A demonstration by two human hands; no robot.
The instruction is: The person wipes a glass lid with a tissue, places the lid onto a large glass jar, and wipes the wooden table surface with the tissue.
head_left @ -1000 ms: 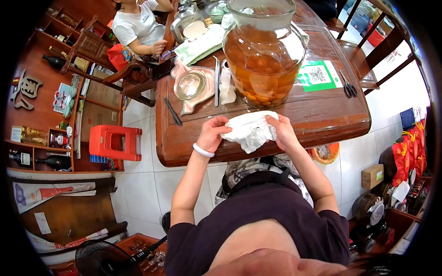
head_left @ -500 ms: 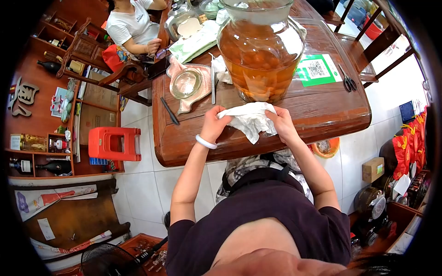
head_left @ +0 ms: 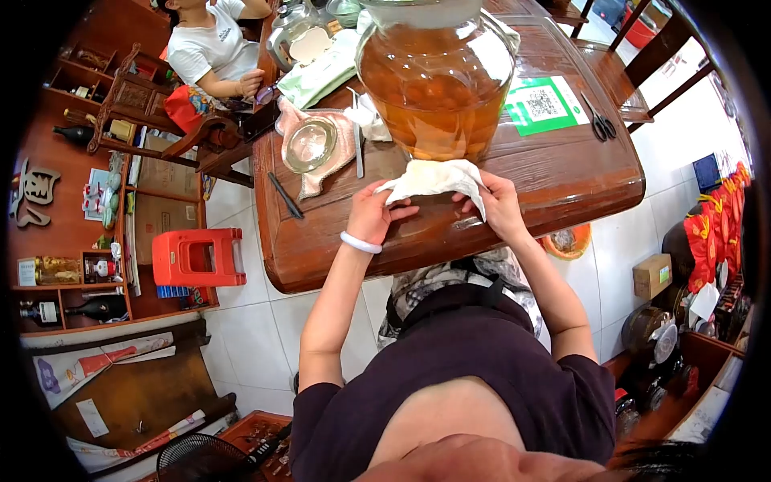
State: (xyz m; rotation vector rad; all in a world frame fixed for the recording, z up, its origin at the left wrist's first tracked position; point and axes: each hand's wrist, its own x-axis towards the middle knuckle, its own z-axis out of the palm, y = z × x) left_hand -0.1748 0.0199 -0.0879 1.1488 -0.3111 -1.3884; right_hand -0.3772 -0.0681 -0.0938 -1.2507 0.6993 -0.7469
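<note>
Holding one end of white cloth (head_left: pixel 438 178) in left hand (head_left: pixel 372 215), the other in right hand (head_left: pixel 499 210), over near part of wooden table (head_left: pixel 570 173), just in front of glass jar (head_left: pixel 438 88). Unable to see every fingertip, with some covered by cloth. Unable to confirm contact between cloth and jar. Found jar mouth (head_left: pixel 422 6) cut off at top. Cannot clearly make out amber contents (head_left: pixel 438 108).

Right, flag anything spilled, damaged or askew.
Nothing stands out: the glass jar stands upright, no spill shows on the wooden table, and the white cloth between the left hand and right hand is merely creased.
</note>
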